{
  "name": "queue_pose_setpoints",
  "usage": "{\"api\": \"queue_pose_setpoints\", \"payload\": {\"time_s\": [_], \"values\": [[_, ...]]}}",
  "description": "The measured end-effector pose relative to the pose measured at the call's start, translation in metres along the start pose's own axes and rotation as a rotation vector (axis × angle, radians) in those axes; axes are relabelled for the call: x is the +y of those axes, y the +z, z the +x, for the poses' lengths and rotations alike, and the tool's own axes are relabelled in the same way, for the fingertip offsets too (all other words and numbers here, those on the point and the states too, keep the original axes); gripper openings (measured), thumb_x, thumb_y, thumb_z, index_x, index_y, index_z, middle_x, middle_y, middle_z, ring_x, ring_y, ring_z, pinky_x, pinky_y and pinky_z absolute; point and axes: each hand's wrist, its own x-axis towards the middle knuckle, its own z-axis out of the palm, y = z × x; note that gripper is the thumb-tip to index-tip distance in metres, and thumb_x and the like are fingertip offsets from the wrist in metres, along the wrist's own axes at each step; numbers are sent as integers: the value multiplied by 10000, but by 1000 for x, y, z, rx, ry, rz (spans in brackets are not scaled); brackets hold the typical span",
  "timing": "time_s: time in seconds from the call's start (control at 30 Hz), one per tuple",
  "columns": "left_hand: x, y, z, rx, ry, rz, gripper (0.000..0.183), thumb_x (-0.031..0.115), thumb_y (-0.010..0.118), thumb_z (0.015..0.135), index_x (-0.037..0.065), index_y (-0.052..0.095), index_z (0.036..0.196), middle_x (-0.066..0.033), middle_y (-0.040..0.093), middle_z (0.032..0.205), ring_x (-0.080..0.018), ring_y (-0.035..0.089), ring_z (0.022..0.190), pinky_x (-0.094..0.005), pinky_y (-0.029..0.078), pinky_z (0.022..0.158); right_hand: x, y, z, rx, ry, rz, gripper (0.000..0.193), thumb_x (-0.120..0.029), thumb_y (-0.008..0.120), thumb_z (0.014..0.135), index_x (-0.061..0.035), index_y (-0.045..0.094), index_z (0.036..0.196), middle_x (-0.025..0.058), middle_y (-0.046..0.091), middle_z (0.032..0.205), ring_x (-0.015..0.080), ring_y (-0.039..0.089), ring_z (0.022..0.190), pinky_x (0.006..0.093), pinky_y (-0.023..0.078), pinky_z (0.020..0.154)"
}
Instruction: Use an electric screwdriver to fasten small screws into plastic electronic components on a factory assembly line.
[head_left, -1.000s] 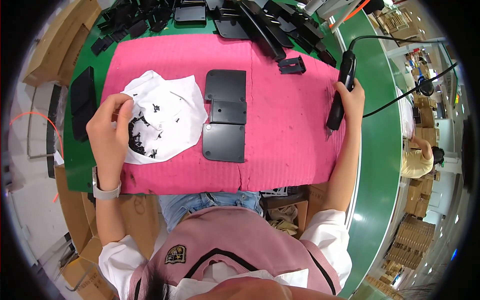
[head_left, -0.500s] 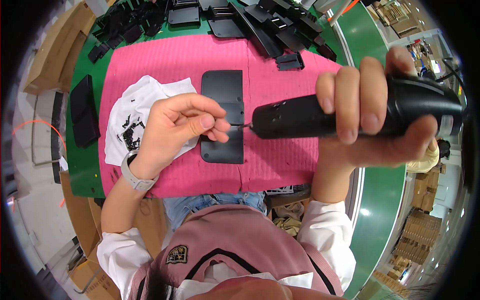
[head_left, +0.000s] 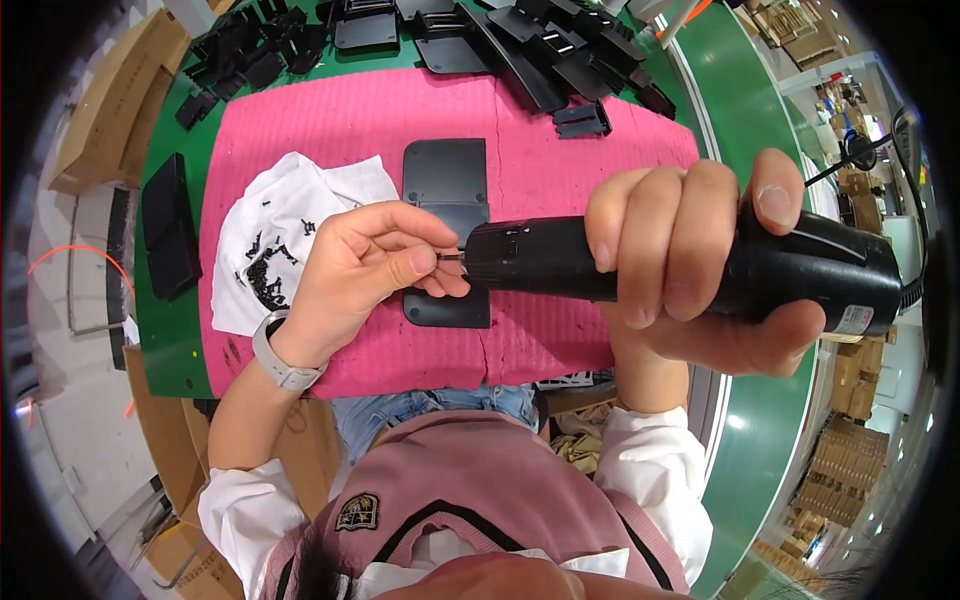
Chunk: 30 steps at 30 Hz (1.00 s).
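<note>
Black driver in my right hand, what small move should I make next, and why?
Probably nudge the black driver gently toward your left hand: it lies sideways in your right hand, its tip right by the small dark piece pinched in the left, and I can't tell whether the two are properly seated.

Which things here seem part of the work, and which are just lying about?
Apparently in use:
black cylindrical electric screwdriver, in the right hand
flat black plastic panel, below the left hand
small black screws on white cloth
pink corrugated sheet

Seemingly idle:
heaped black plastic parts on the green table
black rectangular piece, left
brown cardboard box, upper left
</note>
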Motion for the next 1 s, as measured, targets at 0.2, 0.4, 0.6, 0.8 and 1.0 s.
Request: {"api": "queue_pose_setpoints", "payload": {"time_s": [0.2,0.4,0.6,0.8,1.0], "values": [[1,1,-2,-9,-35,-11,205,92,598,889,-43,580,1043,-148,658,924,-230,675,834,-269,538,722,-1,5,-3,11,-16,-25,460,-433,635,837,-141,441,1134,-18,549,690,121,548,544,308,443,630],[-1,-1,-2,-9,-109,-150,228,82,613,875,-40,572,1063,-145,656,939,-209,671,816,-270,540,726,5,16,-6,5,-60,-109,497,-467,664,817,-160,410,1113,-25,570,689,112,545,497,273,431,518],[13,17,-1,39,-194,137,411,-5,626,826,-15,461,1203,-107,659,858,-163,657,733,-253,518,664,7,12,-6,17,-42,-104,477,-458,645,832,-155,403,1109,-25,555,688,111,541,510,281,430,545],[12,0,-5,269,-37,329,435,6,580,859,-15,388,1249,-75,611,749,-119,595,641,-231,483,617,1,3,1,207,172,-158,477,-423,539,867,-66,422,1161,19,495,668,121,441,486,295,379,549],[0,-6,2,361,8,375,407,24,557,881,-24,380,1245,-43,556,694,-85,542,613,-212,455,587,8,-2,0,231,214,-302,440,-332,561,844,-44,417,1144,50,484,646,145,454,484,276,368,484]]}}
